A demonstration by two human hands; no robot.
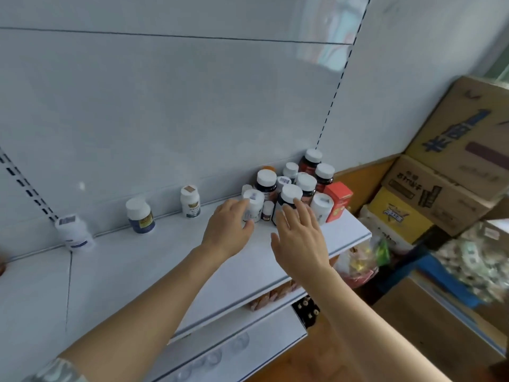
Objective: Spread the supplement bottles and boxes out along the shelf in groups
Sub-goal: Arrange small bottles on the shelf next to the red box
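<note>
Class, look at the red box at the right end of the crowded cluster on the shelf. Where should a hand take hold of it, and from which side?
Grip the red cardboard box across its upper part, coming from the front right. It stands upright, and its front and right faces are exposed, while the white bottle with a barcoded cap crowds its left side.

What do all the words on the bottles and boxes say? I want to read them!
None can be read for sure.
Bottle labels: too blurred.
Barcode stickers on caps: too small.
Red box: print unreadable.
Cardboard boxes: big blue and dark characters, too tilted and blurred to quote.
Yellow box: logo blurred.
</note>
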